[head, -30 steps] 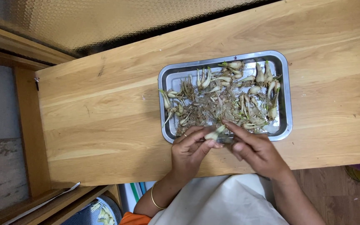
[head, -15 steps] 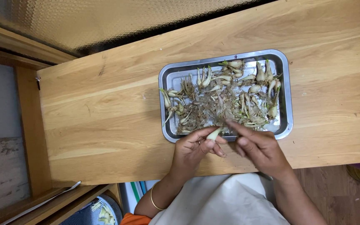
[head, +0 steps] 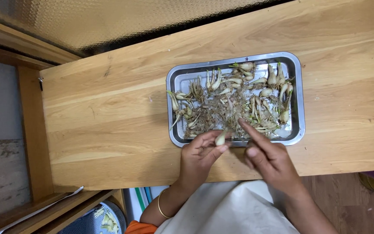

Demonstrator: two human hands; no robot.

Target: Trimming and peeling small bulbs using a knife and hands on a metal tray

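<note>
A rectangular metal tray (head: 176, 80) lies on the wooden table (head: 109, 112), holding several small pale bulbs with roots and green tips (head: 239, 102). At the tray's near edge my left hand (head: 201, 156) pinches one small bulb (head: 220, 138) between thumb and fingers. My right hand (head: 267, 154) is beside it, with the index finger stretched out over the tray's near rim among the roots and nothing visibly held.
A basket (head: 104, 219) with pale pieces sits below the table at lower left. A wooden frame (head: 31, 130) runs along the table's left side, with patterned glass (head: 109, 21) behind. My white apron is at the bottom.
My left hand has drawn a bulb a little out of the tray toward me. My right hand let go of it and now points its index finger into the tray.
</note>
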